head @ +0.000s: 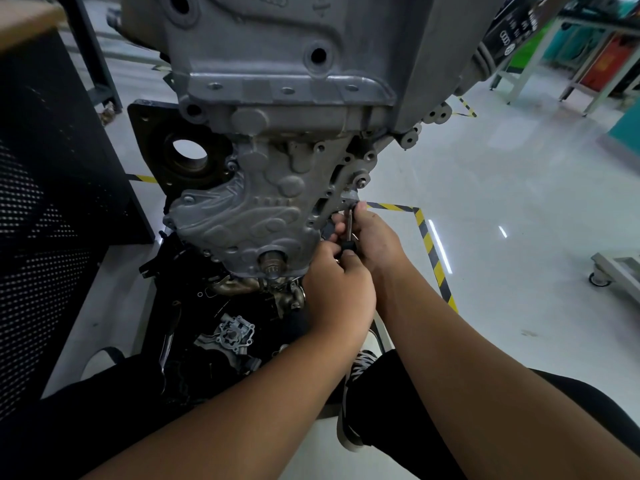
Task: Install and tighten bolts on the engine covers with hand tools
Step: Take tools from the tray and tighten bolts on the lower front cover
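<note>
Gripping a ratchet at the engine cover, left hand and right hand.

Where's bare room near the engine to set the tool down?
Bare: the white floor right of the engine, beyond the striped tape and short of the cart. Crowded: the dark tray under the engine, littered with a pump housing and other parts. Both hands, left and right, grip the tool at the cover's right edge.
</note>
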